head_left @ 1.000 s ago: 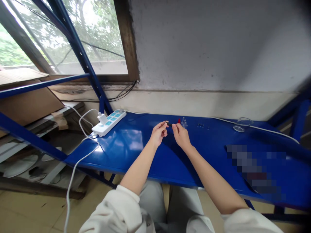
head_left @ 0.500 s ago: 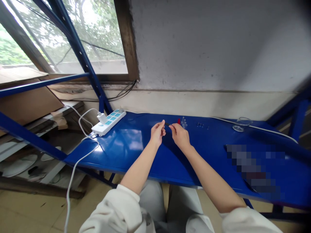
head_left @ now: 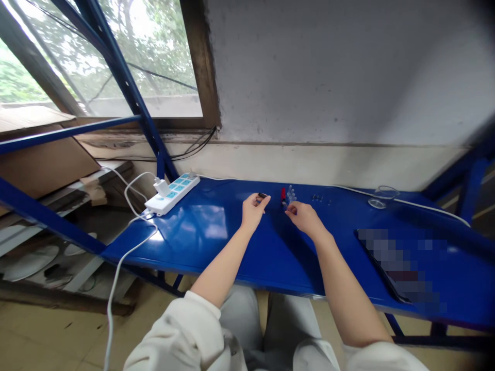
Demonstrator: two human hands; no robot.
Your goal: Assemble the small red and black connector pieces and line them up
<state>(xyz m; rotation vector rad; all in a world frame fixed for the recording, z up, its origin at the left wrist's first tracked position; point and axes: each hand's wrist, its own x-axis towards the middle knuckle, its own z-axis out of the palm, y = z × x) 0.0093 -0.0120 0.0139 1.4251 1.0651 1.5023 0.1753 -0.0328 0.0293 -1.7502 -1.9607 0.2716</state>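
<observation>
My left hand (head_left: 253,210) hovers over the blue metal shelf (head_left: 216,232) and pinches a small black part (head_left: 262,196) between thumb and fingertips. My right hand (head_left: 305,215) has its fingers curled beside a small cluster of red and clear pieces (head_left: 288,195) on the shelf, fingertips touching or nearly touching them. What the right fingers hold, if anything, is too small to make out.
A white power strip (head_left: 172,193) with a plugged charger and white cable lies at the shelf's left end. A few small dark parts (head_left: 317,198) and a coiled thin wire (head_left: 381,198) lie to the right. A blurred flat object (head_left: 402,268) sits at the right front. Wall behind.
The hands were together, both on the small black part. Now they have separated: the left keeps the part, the right has moved rightward to the red and clear pieces.
</observation>
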